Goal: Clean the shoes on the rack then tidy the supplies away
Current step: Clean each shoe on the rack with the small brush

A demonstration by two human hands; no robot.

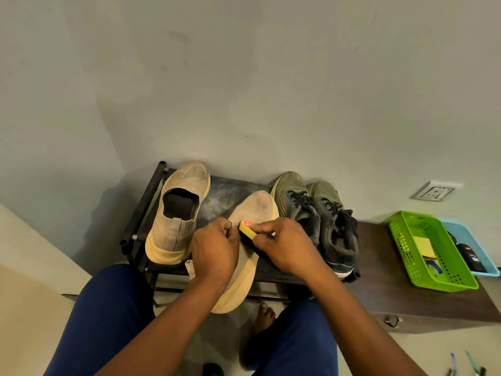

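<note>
**Brush on the beige shoe at the rack**

Pale wall behind, black rack (141, 218) tucked into the corner, and all the action is on its top shelf. Front and centre, the beige shoe (252, 210) with its yellow sole lies tilted, heel hanging over the rack's near edge toward the person's knees. Left hand (214, 248) has fingers curled round the shoe's upper, pinching the fabric at the collar. Right hand (282, 245) grips the yellow brush (248, 229), thumb and fingers wrapped round its handle, dark bristles down against the shoe's upper; a red label shows at the brush's tip.

Its partner, the second beige shoe (176, 213), stands flat on the shelf's left side, toe to the wall, apart from the one being handled. On the right of the shelf sit two olive sneakers (317, 213) with dark laces, side by side and touching, the nearer one just beside the right hand.

Further right, a dark brown bench (379, 280) carries a green basket (406, 234) holding a yellow pad and other small items too unclear to name, and touching it behind, a blue tray (485, 256) with dark objects inside. A wall socket (433, 191) sits above them. Below, blue-trousered knees (108, 308) and a bare foot (264, 318) on the floor.
</note>
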